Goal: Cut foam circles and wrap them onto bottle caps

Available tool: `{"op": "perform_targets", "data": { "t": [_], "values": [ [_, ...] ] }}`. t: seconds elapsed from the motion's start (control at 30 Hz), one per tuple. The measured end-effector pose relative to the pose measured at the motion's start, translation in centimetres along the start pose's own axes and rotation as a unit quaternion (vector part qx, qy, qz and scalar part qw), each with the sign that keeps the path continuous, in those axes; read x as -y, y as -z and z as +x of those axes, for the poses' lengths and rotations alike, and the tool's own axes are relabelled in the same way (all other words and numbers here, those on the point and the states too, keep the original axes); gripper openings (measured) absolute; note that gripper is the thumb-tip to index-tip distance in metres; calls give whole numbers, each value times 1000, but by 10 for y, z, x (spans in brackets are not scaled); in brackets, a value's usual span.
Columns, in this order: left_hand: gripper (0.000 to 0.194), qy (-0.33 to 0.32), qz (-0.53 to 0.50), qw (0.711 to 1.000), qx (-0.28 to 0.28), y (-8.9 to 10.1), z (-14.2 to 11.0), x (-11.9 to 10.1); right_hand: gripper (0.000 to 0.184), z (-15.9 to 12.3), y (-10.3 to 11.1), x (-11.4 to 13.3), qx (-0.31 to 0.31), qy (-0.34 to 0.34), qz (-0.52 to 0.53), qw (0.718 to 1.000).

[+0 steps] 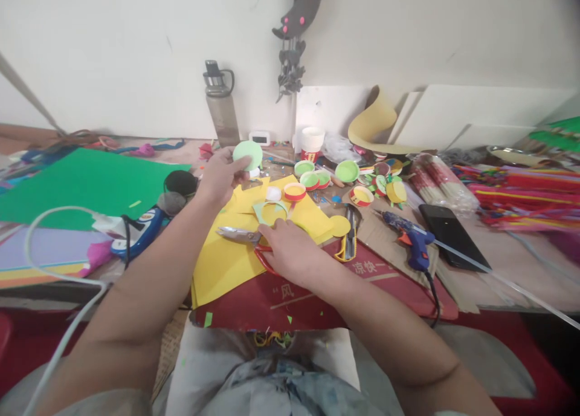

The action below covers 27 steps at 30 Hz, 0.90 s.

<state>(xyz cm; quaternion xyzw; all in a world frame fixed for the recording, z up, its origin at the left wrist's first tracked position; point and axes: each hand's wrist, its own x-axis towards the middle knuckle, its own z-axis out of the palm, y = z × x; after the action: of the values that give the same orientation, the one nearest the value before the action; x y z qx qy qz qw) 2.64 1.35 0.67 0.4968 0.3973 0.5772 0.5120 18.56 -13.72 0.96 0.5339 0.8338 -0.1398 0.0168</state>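
Holding: the left hand (221, 175) pinches a pale green disc (248, 155) between fingers and thumb, raised over the far side of the yellow sheets (235, 268).
Scissors (238, 234): flat on those sheets, blades towards the table's left edge; the right hand (290, 250) is curled over the red handles, and I cannot tell whether it grips them.
Green offcut (258, 213): just beyond the right hand's fingers, with a round hole in it.
Red board (326, 310): at the middle of the front edge of the table (502, 256), under the yellow sheets.
Yellow disc (339, 225): near the board's right side, beside a yellow-handled cutter (348, 237).
Shallow cups: red-rimmed, some lined green (310, 180), others yellow (294, 190), beyond the board towards the far edge.
Glue gun (414, 243): blue, right of the board, near a black phone (453, 237).
Far edge: a grey bottle (223, 113) and a paper cup (312, 141), both upright.
Left side: a large green sheet (90, 183), lying flat.
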Motion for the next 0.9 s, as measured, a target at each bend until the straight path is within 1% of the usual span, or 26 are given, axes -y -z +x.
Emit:
{"op": "perform_targets", "data": {
  "t": [0.13, 0.2, 0.23, 0.27, 0.33, 0.37, 0.43, 0.47, 0.53, 0.6, 0.67, 0.77, 0.83, 0.9],
  "values": [
    [28, 15, -25, 999, 25, -5, -4, 3, 43, 4, -1, -10, -31, 42, 34, 998],
    [30, 23, -20, 999, 41, -7, -8, 4, 39, 8, -2, -17, -83, 42, 84, 992],
    [32, 23, -9, 998, 51, -8, -10, 4, 36, 10, -2, -21, -124, 33, 119, 984],
    [35, 19, 3, 998, 63, -9, -12, 5, 32, 13, -3, -25, -172, 22, 158, 972],
    [39, 3, 20, 996, 89, -12, -16, 6, 34, 20, -5, -34, -270, -5, 224, 936],
    [40, 1, 30, 994, 102, -13, -18, 6, 39, 23, -6, -38, -314, -13, 246, 917],
    [41, 10, 53, 991, 126, -16, -23, 5, 56, 29, -9, -46, -363, -23, 279, 889],
    [41, 18, 63, 989, 136, -19, -26, 5, 66, 32, -10, -49, -371, -28, 285, 883],
    [40, 37, 82, 984, 157, -23, -32, 3, 82, 36, -10, -53, -373, -31, 278, 885],
    [40, 52, 100, 978, 175, -27, -37, 0, 89, 39, -9, -55, -372, -25, 255, 892],
    [40, 55, 113, 975, 183, -30, -41, -1, 87, 40, -7, -57, -371, -17, 253, 893],
    [39, 46, 119, 974, 187, -30, -41, 2, 73, 41, -4, -60, -362, -9, 296, 884],
    [40, 37, 118, 974, 187, -27, -37, 5, 68, 42, -3, -64, -352, -14, 330, 876],
    [40, 24, 109, 979, 170, -23, -30, 10, 67, 44, -3, -69, -350, -32, 352, 867]
  ]
}}
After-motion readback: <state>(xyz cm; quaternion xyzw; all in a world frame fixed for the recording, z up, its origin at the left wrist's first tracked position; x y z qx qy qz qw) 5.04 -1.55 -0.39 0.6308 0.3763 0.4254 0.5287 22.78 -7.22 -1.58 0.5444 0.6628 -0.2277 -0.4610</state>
